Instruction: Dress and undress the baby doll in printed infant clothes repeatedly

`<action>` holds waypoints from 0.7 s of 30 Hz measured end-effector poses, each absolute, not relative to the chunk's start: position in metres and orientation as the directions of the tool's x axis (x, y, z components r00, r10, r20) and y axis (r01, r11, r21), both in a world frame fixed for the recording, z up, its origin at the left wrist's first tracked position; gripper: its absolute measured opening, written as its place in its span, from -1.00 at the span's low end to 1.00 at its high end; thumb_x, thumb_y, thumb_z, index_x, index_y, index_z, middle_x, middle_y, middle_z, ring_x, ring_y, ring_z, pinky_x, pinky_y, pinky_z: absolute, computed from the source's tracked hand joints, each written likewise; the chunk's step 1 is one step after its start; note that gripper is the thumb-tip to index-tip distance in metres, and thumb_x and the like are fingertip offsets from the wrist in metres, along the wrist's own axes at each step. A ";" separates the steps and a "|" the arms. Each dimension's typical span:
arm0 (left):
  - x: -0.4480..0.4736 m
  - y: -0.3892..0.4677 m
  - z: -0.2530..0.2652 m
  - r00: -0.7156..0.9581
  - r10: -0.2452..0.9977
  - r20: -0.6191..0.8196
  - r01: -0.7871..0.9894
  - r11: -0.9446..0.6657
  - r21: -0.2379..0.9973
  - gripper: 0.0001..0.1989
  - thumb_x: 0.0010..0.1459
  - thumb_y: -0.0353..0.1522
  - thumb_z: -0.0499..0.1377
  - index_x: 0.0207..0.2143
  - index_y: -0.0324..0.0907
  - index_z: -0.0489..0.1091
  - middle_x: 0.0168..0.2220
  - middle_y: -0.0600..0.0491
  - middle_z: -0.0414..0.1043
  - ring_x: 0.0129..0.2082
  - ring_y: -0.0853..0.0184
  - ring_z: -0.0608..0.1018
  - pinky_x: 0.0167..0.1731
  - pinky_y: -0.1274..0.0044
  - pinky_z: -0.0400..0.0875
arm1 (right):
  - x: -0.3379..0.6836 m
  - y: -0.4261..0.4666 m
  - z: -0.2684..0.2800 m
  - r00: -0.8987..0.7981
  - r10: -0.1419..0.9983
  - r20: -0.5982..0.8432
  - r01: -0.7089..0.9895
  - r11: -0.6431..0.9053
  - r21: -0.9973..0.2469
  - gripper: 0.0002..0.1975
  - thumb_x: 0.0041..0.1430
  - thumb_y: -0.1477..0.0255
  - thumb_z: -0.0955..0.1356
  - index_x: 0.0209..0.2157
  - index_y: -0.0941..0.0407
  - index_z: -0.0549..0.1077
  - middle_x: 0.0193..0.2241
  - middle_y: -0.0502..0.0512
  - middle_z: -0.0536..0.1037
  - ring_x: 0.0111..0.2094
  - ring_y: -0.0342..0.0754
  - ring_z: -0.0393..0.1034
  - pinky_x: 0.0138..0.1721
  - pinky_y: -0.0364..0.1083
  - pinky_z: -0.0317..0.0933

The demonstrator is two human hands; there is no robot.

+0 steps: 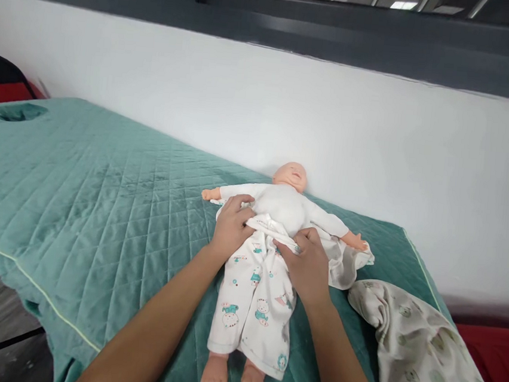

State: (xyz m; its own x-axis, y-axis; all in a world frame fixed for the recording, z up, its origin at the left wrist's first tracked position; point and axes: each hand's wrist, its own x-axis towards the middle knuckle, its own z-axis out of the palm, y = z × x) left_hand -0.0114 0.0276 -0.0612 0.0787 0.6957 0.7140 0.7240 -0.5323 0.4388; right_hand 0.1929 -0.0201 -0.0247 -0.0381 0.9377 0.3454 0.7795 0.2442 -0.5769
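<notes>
A baby doll (283,203) with a white cloth body lies on its back, arms spread and feet toward me. White pants (253,299) with small teal and animal prints cover its legs, the bare feet showing below the cuffs. My left hand (232,228) is closed on the waistband at one side, fingertips against the doll's belly. On the other side my right hand (307,262) pinches the waistband between thumb and fingers. A white garment (346,263) lies spread beneath the doll's arm and side on the right.
A green quilted cover (112,219) spreads over the bed, with a round hole (19,111) at far left. A printed cloth (423,357) lies bunched at right. Behind runs a white wall (192,89) below a dark window frame (342,31). Red chairs (490,358) stand at both sides.
</notes>
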 end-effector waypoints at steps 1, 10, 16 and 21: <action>-0.013 0.021 -0.063 0.075 0.694 0.716 0.724 -0.532 0.440 -0.90 0.13 -0.42 0.19 -0.47 -0.16 0.41 0.06 -0.06 0.39 0.03 0.18 0.43 0.02 0.32 0.37 | 0.193 -0.020 -0.025 -0.036 0.940 0.340 0.783 0.238 -0.575 -0.69 0.15 0.20 0.37 -0.53 0.06 0.29 -0.33 -0.01 0.35 -0.35 -0.06 0.32 -0.30 -0.05 0.14; -0.013 -0.056 -0.067 -0.009 0.752 0.659 0.725 -0.449 0.522 -0.85 0.15 -0.43 0.19 -0.49 -0.13 0.38 0.02 -0.02 0.41 -0.01 0.20 0.44 -0.02 0.31 0.43 | 0.197 -0.022 -0.028 -0.024 0.940 0.342 0.779 0.232 -0.582 -0.87 -0.01 0.47 0.28 -0.57 0.07 0.23 -0.32 -0.02 0.34 -0.39 -0.09 0.26 -0.36 -0.07 0.08; -0.009 -0.080 -0.067 -0.021 0.784 0.620 0.690 -0.438 0.577 -0.86 0.21 -0.42 0.16 -0.43 -0.12 0.42 -0.04 -0.03 0.41 -0.04 0.22 0.46 -0.04 0.32 0.42 | 0.197 -0.023 -0.032 -0.001 0.905 0.426 0.775 0.270 -0.571 -0.88 -0.11 0.58 0.22 -0.54 0.06 0.23 -0.33 0.02 0.33 -0.38 -0.05 0.26 -0.35 -0.05 0.11; -0.009 -0.075 -0.066 -0.022 0.825 0.564 0.636 -0.423 0.645 -0.88 0.19 -0.42 0.15 -0.43 -0.13 0.40 -0.04 -0.02 0.41 -0.04 0.24 0.48 -0.02 0.35 0.43 | 0.198 -0.025 -0.033 0.007 0.849 0.529 0.756 0.342 -0.558 -0.68 -0.20 0.62 0.22 -0.33 0.06 0.33 -0.27 0.08 0.34 -0.25 0.03 0.31 -0.26 -0.02 0.19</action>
